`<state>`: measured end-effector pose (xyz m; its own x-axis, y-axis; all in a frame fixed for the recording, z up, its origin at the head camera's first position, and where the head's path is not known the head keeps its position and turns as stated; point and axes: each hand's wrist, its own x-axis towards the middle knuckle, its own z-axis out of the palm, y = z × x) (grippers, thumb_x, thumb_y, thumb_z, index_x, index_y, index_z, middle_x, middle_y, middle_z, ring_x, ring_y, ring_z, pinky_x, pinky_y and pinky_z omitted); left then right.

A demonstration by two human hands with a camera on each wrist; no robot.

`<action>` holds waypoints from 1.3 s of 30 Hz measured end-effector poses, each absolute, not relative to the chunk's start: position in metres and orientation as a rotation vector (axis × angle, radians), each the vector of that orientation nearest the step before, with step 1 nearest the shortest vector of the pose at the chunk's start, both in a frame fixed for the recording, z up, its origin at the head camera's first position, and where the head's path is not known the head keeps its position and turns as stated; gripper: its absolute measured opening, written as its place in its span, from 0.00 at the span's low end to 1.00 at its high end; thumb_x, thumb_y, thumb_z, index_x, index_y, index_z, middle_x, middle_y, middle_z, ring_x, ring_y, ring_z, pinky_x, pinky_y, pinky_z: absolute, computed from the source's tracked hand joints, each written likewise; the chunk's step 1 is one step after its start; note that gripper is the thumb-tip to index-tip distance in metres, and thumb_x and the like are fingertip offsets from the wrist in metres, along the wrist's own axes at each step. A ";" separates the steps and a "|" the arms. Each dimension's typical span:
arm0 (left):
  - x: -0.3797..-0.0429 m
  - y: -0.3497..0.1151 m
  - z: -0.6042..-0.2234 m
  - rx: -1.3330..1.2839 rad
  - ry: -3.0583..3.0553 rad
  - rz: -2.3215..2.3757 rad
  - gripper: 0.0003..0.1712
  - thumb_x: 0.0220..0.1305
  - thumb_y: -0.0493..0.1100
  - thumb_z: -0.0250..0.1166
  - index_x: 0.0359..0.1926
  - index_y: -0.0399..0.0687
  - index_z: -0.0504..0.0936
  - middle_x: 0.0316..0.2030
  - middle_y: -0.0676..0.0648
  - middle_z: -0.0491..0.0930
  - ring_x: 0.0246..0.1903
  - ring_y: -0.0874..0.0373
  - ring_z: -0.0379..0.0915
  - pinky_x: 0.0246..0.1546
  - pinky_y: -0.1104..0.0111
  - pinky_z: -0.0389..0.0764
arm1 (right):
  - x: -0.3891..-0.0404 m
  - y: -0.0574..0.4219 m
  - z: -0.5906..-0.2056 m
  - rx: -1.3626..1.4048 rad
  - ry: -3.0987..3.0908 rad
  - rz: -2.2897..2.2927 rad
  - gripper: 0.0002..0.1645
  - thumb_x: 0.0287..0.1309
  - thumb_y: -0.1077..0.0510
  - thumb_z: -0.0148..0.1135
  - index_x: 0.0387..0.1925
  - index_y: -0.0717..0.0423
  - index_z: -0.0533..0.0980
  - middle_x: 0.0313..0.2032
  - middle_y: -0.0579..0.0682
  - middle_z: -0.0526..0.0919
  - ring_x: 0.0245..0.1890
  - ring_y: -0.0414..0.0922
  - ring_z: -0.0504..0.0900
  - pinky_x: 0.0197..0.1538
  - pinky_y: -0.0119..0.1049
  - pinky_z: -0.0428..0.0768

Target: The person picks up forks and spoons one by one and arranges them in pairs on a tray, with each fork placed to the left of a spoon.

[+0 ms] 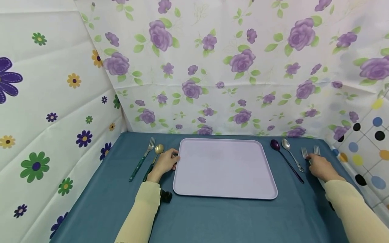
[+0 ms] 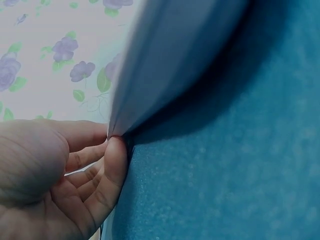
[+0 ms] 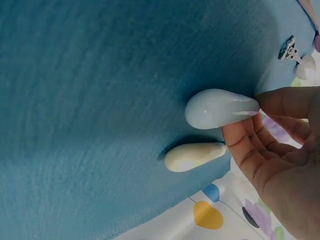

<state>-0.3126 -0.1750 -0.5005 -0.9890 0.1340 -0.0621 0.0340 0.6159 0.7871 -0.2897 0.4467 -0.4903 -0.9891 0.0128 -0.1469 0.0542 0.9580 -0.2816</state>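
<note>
A pale lilac tray lies flat on the cloth in the middle. My left hand is at its left edge; in the left wrist view, thumb and forefinger pinch the tray rim. On the far right, my right hand pinches the left one of two forks. The right wrist view shows this fork's whitish rounded handle between thumb and fingers. Beside it lies the second fork, whose cream handle is close to the fingertips. The hand covers the forks' middles in the head view.
Left of the tray lie a green-handled fork and a gold spoon, partly behind the left hand. To its right are a dark purple spoon and a silver spoon with an ornate handle. Flowered sheets hang behind the table.
</note>
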 end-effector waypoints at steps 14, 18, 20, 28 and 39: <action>-0.312 -0.173 -0.499 0.128 2.724 1.297 0.19 0.72 0.42 0.58 0.59 0.39 0.74 0.30 0.47 0.79 0.20 0.58 0.77 0.23 0.67 0.79 | -0.290 0.448 -0.484 0.026 3.011 -0.519 0.23 0.58 0.70 0.53 0.55 0.78 0.68 0.50 0.81 0.71 0.28 0.55 0.73 0.30 0.47 0.71; -0.312 -0.172 -0.499 0.131 2.726 1.297 0.19 0.72 0.42 0.58 0.59 0.38 0.74 0.29 0.46 0.79 0.20 0.57 0.77 0.22 0.66 0.79 | -0.292 0.445 -0.481 0.039 2.999 -0.540 0.24 0.58 0.70 0.51 0.57 0.77 0.67 0.51 0.81 0.69 0.24 0.49 0.69 0.28 0.42 0.69; -0.311 -0.172 -0.498 0.131 2.727 1.297 0.19 0.72 0.41 0.58 0.59 0.38 0.74 0.29 0.46 0.79 0.20 0.57 0.76 0.22 0.66 0.79 | -0.293 0.443 -0.480 0.046 2.990 -0.559 0.25 0.58 0.70 0.50 0.57 0.78 0.66 0.49 0.80 0.70 0.22 0.48 0.68 0.27 0.40 0.68; -0.310 -0.171 -0.497 0.113 2.731 1.306 0.19 0.72 0.41 0.58 0.59 0.37 0.74 0.29 0.46 0.79 0.19 0.57 0.76 0.22 0.67 0.79 | -0.297 0.439 -0.475 0.095 2.993 -0.552 0.25 0.58 0.69 0.53 0.57 0.77 0.66 0.44 0.76 0.74 0.28 0.52 0.72 0.30 0.45 0.72; -0.313 -0.172 -0.500 0.118 2.735 1.300 0.19 0.72 0.41 0.58 0.59 0.37 0.74 0.28 0.46 0.79 0.19 0.58 0.76 0.22 0.67 0.79 | -0.297 0.430 -0.470 0.060 2.963 -0.685 0.27 0.59 0.69 0.48 0.60 0.77 0.64 0.33 0.64 0.75 0.21 0.47 0.69 0.24 0.39 0.68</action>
<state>-0.3127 -0.1721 -0.5001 -0.9908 0.1176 -0.0667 0.0225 0.6301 0.7762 -0.2967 0.4297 -0.4702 -0.9943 0.0163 -0.1055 0.0609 0.8980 -0.4357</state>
